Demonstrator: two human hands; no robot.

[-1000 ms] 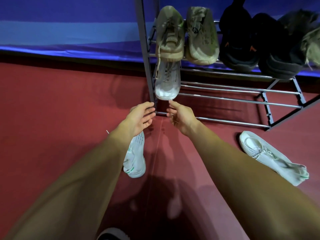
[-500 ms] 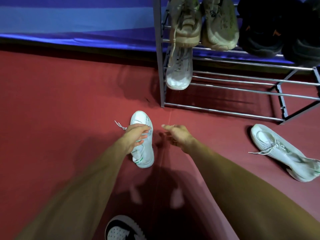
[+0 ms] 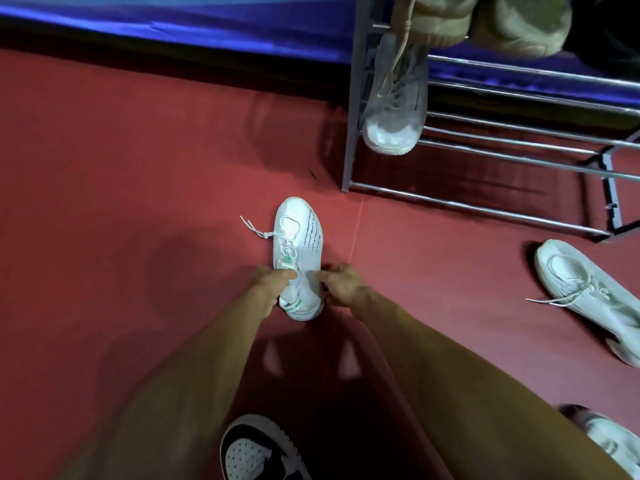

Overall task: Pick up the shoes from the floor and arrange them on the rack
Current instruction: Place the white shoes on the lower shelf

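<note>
A white sneaker with green heel stripes lies on the red floor, toe pointing away from me. My left hand grips its collar on the left side and my right hand grips the collar on the right. A second white sneaker lies on the floor at the right. The metal shoe rack stands beyond, with one white sneaker on its lower bars and tan shoes on the shelf above.
A black and white shoe is at the bottom edge, another pale shoe at the bottom right. A blue wall runs behind the rack. The rack's lower bars to the right of the white sneaker carry nothing.
Both hands drew back from the rack's front bar and came down to the green-striped sneaker. The left hand reached it first, then the right hand closed on its other side.
</note>
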